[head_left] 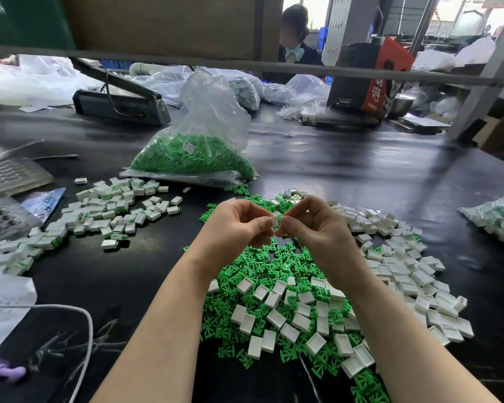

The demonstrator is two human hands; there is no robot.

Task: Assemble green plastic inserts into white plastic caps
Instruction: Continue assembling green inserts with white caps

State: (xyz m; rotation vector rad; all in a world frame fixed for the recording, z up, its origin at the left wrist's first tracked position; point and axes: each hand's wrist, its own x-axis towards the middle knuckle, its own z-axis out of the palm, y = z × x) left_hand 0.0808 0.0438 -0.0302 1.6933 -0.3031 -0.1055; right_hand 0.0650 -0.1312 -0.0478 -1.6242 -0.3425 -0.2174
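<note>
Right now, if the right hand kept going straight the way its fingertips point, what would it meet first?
The right hand points left toward the left hand. It would first meet the small white cap pinched between both hands, then the left fingertips. Whether a green insert is in there is hidden.

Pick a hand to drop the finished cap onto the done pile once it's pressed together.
Left. The left hand already pinches the white cap, and the done pile lies on its side.

1. The left hand (239, 225) and the right hand (312, 225) pinch one small white cap (275, 221) together
2. Under them is a pile of green inserts (262, 263) and white caps (405, 274) on the black table (361, 175)
3. A bag of green inserts (195, 152) sits behind
4. Finished pieces (111, 210) lie to the left
</note>
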